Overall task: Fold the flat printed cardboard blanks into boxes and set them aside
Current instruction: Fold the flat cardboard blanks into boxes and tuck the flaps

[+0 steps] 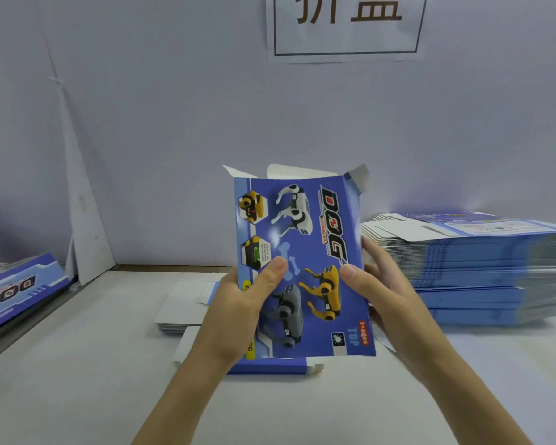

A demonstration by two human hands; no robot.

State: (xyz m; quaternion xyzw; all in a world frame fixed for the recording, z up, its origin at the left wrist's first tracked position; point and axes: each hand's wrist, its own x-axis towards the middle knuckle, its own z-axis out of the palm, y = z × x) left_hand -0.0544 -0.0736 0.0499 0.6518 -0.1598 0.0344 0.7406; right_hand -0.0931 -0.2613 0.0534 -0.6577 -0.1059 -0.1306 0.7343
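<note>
A blue cardboard box blank (305, 239) printed with robot dogs and the word DOG stands upright above the table, its white top flaps open. My left hand (241, 303) grips its left edge, thumb pressed on the printed face. My right hand (379, 290) grips its right edge, thumb on the face and fingers behind. A tall stack of flat blue blanks (482, 268) lies at the right.
A short pile of blanks (180, 309) lies white side up behind my left hand. At the left edge rests a folded blue box (16, 287). A white wall with a paper sign (347, 27) closes off the back of the white table (77, 364).
</note>
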